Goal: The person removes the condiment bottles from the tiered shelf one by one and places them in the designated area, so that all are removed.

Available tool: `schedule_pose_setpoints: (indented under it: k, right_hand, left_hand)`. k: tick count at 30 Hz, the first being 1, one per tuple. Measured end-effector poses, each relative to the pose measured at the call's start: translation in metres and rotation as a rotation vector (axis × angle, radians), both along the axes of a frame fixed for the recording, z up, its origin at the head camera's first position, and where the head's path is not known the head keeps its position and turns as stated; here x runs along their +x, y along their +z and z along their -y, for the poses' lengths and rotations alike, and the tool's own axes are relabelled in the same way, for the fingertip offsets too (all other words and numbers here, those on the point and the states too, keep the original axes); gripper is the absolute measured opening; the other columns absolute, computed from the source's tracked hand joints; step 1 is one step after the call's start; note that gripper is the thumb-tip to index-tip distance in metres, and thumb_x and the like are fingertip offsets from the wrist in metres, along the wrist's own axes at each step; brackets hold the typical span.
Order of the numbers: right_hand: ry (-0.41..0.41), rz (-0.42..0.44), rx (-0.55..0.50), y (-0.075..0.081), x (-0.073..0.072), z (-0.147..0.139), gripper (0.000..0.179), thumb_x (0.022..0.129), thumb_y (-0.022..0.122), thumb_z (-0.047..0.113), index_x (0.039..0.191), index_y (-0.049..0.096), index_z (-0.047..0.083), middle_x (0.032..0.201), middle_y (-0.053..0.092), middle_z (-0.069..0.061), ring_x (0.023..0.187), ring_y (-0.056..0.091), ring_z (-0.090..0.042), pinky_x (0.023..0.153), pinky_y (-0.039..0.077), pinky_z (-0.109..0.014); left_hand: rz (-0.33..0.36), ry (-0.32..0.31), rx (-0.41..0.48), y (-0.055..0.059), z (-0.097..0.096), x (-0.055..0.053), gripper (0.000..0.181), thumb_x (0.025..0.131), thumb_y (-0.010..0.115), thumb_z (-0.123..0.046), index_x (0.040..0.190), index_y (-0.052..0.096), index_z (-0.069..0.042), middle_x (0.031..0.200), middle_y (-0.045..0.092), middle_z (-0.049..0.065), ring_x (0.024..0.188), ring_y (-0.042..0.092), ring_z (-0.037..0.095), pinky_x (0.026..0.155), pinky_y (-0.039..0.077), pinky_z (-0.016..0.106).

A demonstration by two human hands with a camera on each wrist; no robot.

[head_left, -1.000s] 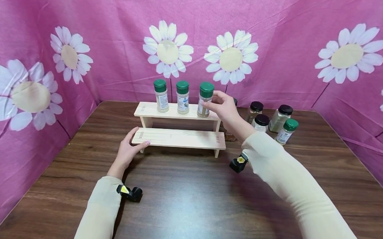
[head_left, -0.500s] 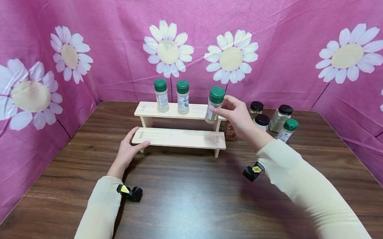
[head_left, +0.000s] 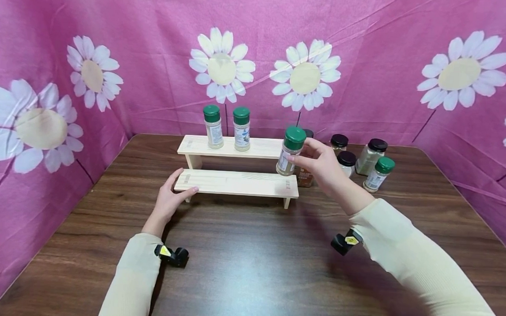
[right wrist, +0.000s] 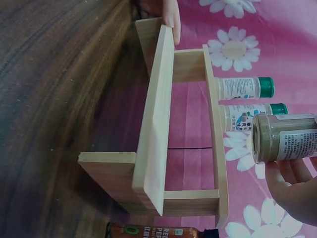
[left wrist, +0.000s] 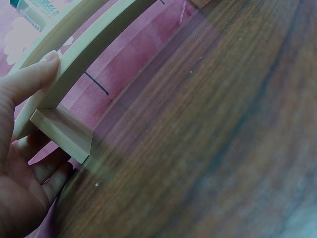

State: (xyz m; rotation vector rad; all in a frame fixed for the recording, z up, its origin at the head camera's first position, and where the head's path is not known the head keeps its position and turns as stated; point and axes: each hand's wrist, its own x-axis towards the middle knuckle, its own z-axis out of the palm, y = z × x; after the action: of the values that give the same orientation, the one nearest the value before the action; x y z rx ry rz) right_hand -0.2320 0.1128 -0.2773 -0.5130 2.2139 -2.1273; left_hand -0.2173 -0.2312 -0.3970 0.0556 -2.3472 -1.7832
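Observation:
My right hand (head_left: 320, 162) pinches a green-capped spice jar (head_left: 288, 155) between thumb and fingers, holding it above the right end of the two-step wooden rack (head_left: 235, 181). In the right wrist view the jar (right wrist: 290, 139) shows brownish powder and a white label, its base off the shelf. My left hand (head_left: 170, 199) grips the rack's left end, thumb on the lower step's front edge and fingers round the side. The left wrist view shows that thumb (left wrist: 42, 72) against the wood. Two more green-capped jars, one (head_left: 214, 128) left of the other (head_left: 242, 130), stand upright on the upper step.
Right of the rack stand a red-brown pepper bottle (head_left: 305, 177), several black-capped jars such as one with green contents (head_left: 368, 158), and a green-capped jar (head_left: 377, 175). A pink daisy-print cloth (head_left: 155, 55) hangs behind the dark wooden table (head_left: 248, 261).
My right hand has lifted the third green-capped jar off the upper step and carried it right and toward me. My left hand stays on the rack.

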Motion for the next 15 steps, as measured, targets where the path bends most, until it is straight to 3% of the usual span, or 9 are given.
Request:
schedule_pose_setpoints:
  k: [10, 15]
  right_hand:
    - [-0.001, 0.019, -0.026, -0.013, 0.012, -0.01, 0.029, 0.075, 0.063, 0.001, 0.099, 0.058, 0.018, 0.09, 0.059, 0.0, 0.085, 0.052, -0.016, 0.063, 0.044, -0.028]
    - [0.01, 0.028, -0.041, -0.018, 0.016, -0.016, 0.032, 0.076, 0.062, -0.001, 0.099, 0.058, 0.021, 0.092, 0.059, 0.001, 0.087, 0.051, -0.016, 0.067, 0.044, -0.027]
  left_hand:
    - [0.006, -0.002, 0.014, 0.001, -0.001, 0.001, 0.074, 0.073, 0.07, -0.014, 0.133, 0.029, -0.005, 0.129, 0.036, 0.013, 0.114, 0.032, 0.02, 0.095, 0.022, 0.033]
    - [-0.001, -0.002, 0.016, 0.0, 0.0, 0.0, 0.073, 0.073, 0.07, -0.013, 0.133, 0.029, -0.005, 0.129, 0.036, 0.013, 0.113, 0.033, 0.02, 0.095, 0.023, 0.033]
